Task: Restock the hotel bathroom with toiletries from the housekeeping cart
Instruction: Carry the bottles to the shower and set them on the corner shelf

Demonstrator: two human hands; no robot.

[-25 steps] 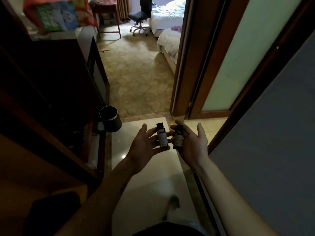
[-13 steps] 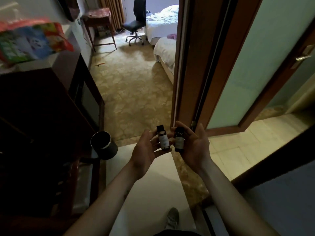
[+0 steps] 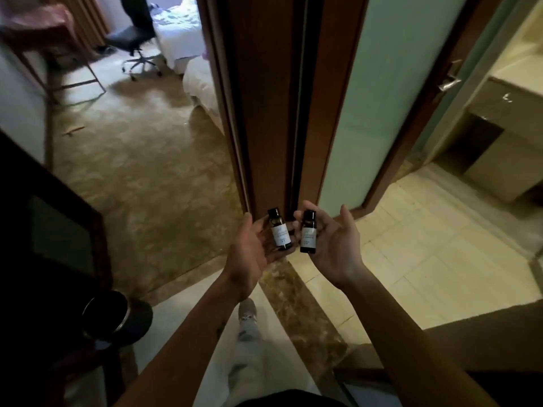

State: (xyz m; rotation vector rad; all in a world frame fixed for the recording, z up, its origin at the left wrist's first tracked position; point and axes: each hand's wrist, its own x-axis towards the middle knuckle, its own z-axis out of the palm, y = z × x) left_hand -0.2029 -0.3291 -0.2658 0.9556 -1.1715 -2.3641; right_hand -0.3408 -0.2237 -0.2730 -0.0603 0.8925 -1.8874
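Observation:
I hold two small dark toiletry bottles with pale labels, one in each palm, in front of me at chest height. My left hand [image 3: 249,248] cradles the left bottle [image 3: 279,232] upright, fingers curled loosely around it. My right hand [image 3: 335,245] holds the right bottle [image 3: 308,235] the same way. Both bottles stand side by side, a small gap between them, in front of a brown door frame [image 3: 264,113].
A frosted-glass bathroom door [image 3: 390,83] with a metal handle [image 3: 448,83] stands open at right, showing tiled floor [image 3: 426,248] and a vanity [image 3: 505,118]. A black bin [image 3: 117,315] sits at lower left beside dark furniture [image 3: 44,230]. An office chair [image 3: 135,39] and beds lie beyond.
The view has swung right and forward, bringing the bathroom floor and vanity into sight. Both hands keep the bottles held the same way; the bin has slid to the lower left.

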